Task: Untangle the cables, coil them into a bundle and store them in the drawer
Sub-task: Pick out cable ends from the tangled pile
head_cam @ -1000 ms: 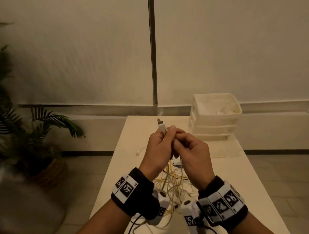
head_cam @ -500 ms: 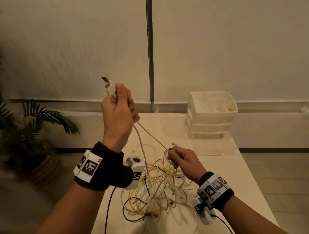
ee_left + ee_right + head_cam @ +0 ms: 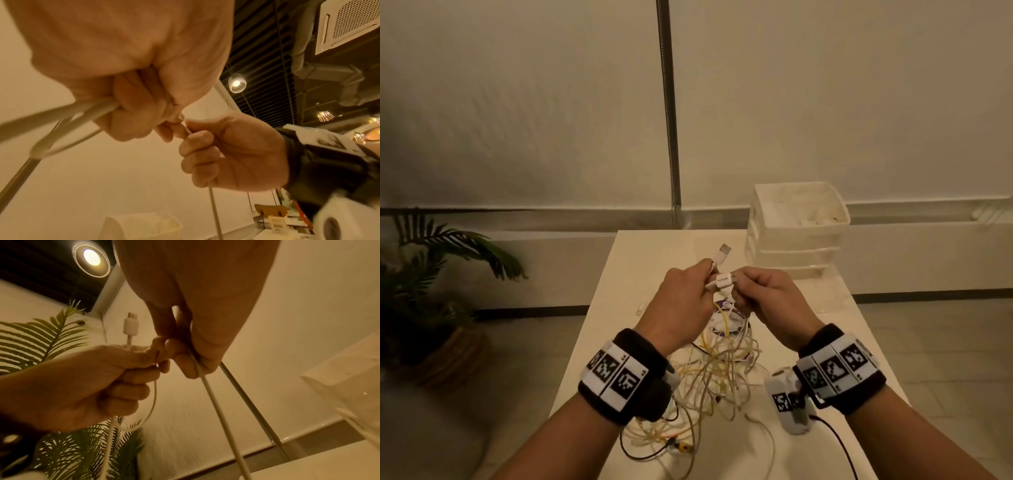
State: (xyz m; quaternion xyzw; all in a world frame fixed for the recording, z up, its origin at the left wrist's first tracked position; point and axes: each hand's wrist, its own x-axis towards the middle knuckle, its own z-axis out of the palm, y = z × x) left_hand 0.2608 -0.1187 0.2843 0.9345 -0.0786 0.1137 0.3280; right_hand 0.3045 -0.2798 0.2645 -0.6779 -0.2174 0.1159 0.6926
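My two hands meet above the table, both holding one white cable point(image 3: 722, 279). My left hand point(image 3: 681, 301) grips folded loops of it, and its USB plug point(image 3: 723, 251) sticks up past the fingers; the plug point(image 3: 131, 324) also shows in the right wrist view. My right hand point(image 3: 763, 294) pinches the same white cable point(image 3: 213, 402), which hangs from it toward the table. Below the hands lies a tangle of white, yellow and black cables point(image 3: 709, 383). A white stack of drawers point(image 3: 796, 233) stands at the table's back right, its top tray open.
The narrow white table point(image 3: 825, 342) runs away from me with floor on both sides. A potted palm point(image 3: 424, 274) stands on the floor at the left. A metal pole point(image 3: 669, 113) rises along the wall behind the table. A small loose plug point(image 3: 640, 308) lies left of the hands.
My left hand came down from its raised position and back to the right hand. A length of the white cable is now gathered into loops in the left hand.
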